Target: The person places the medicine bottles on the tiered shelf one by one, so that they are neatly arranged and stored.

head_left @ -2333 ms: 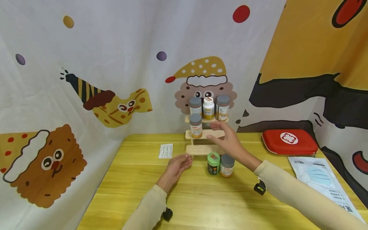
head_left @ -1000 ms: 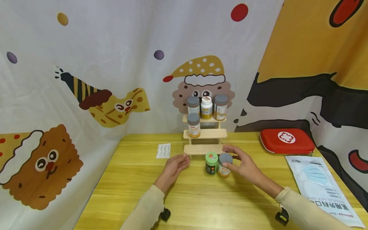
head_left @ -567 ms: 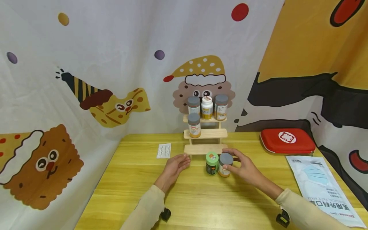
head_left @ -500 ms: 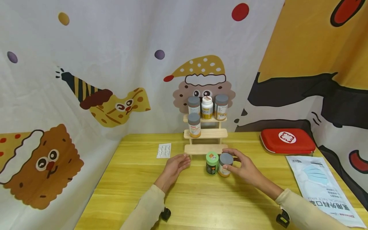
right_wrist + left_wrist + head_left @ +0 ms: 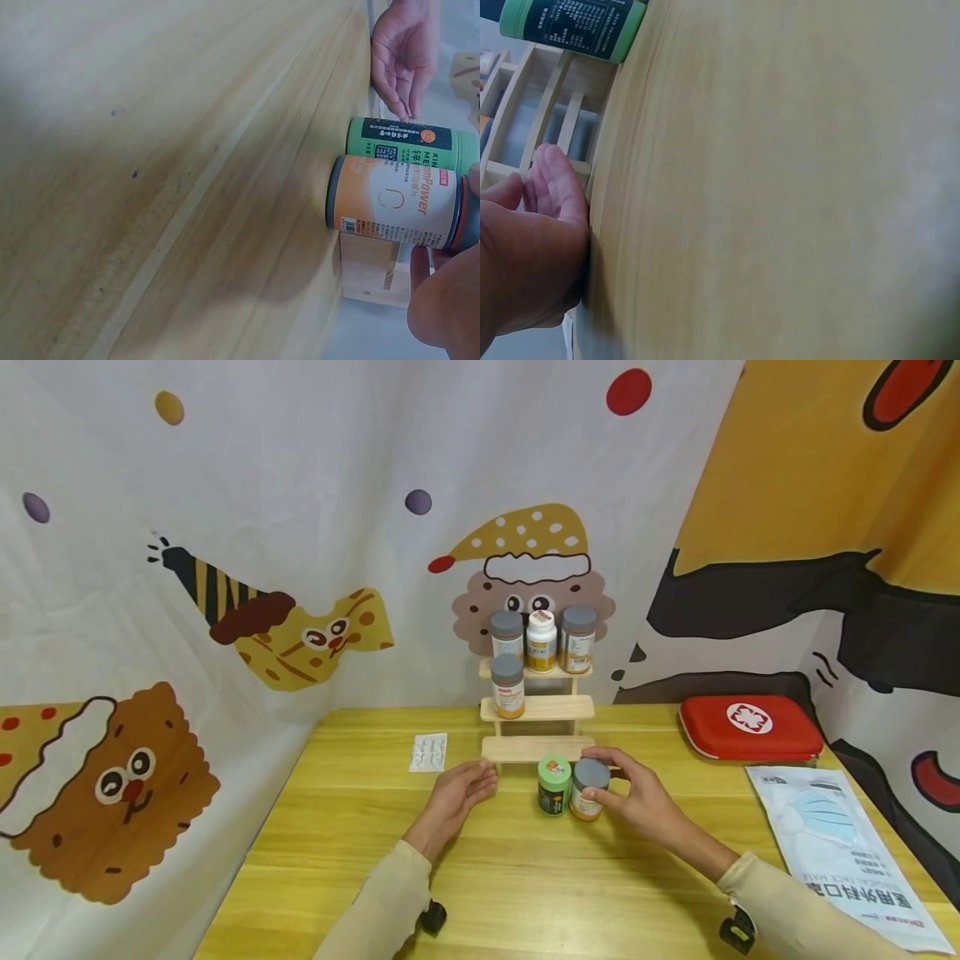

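Observation:
My right hand (image 5: 637,797) holds a grey-lidded pill bottle (image 5: 587,795) between thumb and fingers, near its lid. In the right wrist view this pill bottle (image 5: 397,199) has a white and orange label and stands upright on the table. Close against it on the left is a green-lidded bottle (image 5: 553,789) with a dark label. My left hand (image 5: 453,797) rests on the table, fingers relaxed, fingertips right at the left end of the lowest step of a three-step wooden stand (image 5: 525,749). In the left wrist view the left hand (image 5: 544,225) holds nothing.
The top step carries two grey-lidded bottles (image 5: 577,643) and a white-capped bottle (image 5: 542,643). One more grey-lidded bottle (image 5: 508,689) stands at the left of the middle step. A printed paper (image 5: 428,752) lies left; a red first-aid case (image 5: 750,728) and mask packet (image 5: 840,843) lie right.
My right hand has come down from beside the middle step to the front grey-lidded bottle and taken hold of it. Over the last second both hands stay nearly still.

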Tool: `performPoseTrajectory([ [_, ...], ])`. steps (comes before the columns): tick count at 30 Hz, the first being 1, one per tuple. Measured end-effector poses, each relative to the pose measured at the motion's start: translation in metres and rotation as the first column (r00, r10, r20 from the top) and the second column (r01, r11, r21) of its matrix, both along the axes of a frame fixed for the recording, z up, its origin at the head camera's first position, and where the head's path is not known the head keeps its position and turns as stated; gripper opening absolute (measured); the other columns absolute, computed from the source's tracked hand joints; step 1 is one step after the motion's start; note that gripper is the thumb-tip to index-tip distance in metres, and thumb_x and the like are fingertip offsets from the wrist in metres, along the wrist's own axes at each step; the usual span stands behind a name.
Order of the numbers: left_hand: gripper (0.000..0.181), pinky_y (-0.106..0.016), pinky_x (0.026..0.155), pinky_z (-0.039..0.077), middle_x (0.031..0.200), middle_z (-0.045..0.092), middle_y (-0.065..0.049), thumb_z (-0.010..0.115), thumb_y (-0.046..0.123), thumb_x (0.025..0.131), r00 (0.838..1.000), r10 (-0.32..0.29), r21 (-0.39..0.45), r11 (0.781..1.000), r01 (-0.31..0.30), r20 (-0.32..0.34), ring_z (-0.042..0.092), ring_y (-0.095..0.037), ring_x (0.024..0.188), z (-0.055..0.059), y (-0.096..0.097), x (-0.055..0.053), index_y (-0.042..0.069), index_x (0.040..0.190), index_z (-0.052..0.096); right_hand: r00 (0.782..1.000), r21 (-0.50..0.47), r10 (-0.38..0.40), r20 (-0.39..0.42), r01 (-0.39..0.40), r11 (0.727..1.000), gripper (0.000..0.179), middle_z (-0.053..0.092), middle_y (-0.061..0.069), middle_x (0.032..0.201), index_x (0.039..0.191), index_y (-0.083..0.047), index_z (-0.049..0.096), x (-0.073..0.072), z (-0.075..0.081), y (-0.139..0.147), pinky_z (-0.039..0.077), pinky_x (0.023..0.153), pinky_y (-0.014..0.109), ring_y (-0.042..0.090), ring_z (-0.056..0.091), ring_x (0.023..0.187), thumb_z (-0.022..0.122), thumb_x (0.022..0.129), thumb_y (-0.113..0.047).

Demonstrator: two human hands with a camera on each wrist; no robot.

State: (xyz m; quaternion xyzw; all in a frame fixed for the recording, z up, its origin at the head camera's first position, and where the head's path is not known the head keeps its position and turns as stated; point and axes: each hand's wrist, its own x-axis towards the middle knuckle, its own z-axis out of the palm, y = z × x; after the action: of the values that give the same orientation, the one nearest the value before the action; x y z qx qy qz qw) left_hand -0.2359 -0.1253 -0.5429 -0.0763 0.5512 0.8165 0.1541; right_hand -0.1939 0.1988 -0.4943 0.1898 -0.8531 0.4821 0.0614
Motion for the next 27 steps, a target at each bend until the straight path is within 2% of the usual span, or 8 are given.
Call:
performPoseTrajectory([
  [5,0.036,-0.030,0.102,0.064,0.113,0.077,-0.008,0.063,0.017,0.108,1.000,-0.003,-0.002,1.000,0.003,0.003,0.075,-0.018,0.108,0.000,0.001,0.001,-0.006,0.135,0.062,0.999,0.024,-0.004,-0.048,0.005,1.000,0.052,0.070,0.008,0.137,0.140,-0.013,0.063,-0.001,0.005,0.001,0.061,0.100,0.027,0.018,0.065,0.119,0.083,0.093,-0.019],
  [9,0.035,-0.030,0.101,0.065,0.113,0.077,-0.007,0.063,0.016,0.108,1.000,0.003,0.004,1.000,-0.003,0.007,0.075,-0.017,0.107,0.001,0.001,0.002,-0.006,0.135,0.062,0.998,0.050,-0.009,-0.067,0.013,0.999,0.053,0.070,0.007,0.137,0.141,-0.015,0.063,-0.003,0.013,0.003,0.060,0.099,0.024,0.015,0.065,0.119,0.084,0.092,-0.020],
  [18,0.033,-0.030,0.100,0.065,0.110,0.078,-0.005,0.063,0.014,0.107,1.000,0.007,0.010,1.000,-0.007,0.002,0.076,-0.014,0.103,0.001,0.001,0.002,-0.006,0.134,0.062,0.995,0.091,-0.011,-0.094,0.020,0.996,0.055,0.069,0.007,0.138,0.142,-0.013,0.063,-0.013,0.050,0.008,0.058,0.100,0.021,0.014,0.064,0.119,0.084,0.092,-0.023],
  [24,0.033,-0.031,0.101,0.065,0.113,0.077,-0.008,0.064,0.014,0.107,1.000,0.006,0.002,1.000,-0.006,0.002,0.076,-0.015,0.105,0.001,0.000,0.001,-0.005,0.133,0.063,0.988,0.055,-0.014,-0.155,0.022,0.998,0.054,0.069,0.009,0.138,0.143,-0.015,0.062,-0.023,0.072,0.008,0.051,0.099,0.008,-0.007,0.057,0.117,0.083,0.093,-0.018],
  [27,0.032,-0.031,0.102,0.065,0.114,0.077,-0.008,0.064,0.014,0.107,1.000,0.005,0.002,1.000,-0.005,-0.001,0.076,-0.016,0.106,0.001,0.000,0.001,-0.005,0.133,0.064,0.984,0.036,-0.014,-0.175,0.021,0.999,0.054,0.068,0.010,0.137,0.143,-0.013,0.062,-0.030,0.080,0.007,0.049,0.098,0.006,-0.009,0.056,0.116,0.082,0.094,-0.016],
])
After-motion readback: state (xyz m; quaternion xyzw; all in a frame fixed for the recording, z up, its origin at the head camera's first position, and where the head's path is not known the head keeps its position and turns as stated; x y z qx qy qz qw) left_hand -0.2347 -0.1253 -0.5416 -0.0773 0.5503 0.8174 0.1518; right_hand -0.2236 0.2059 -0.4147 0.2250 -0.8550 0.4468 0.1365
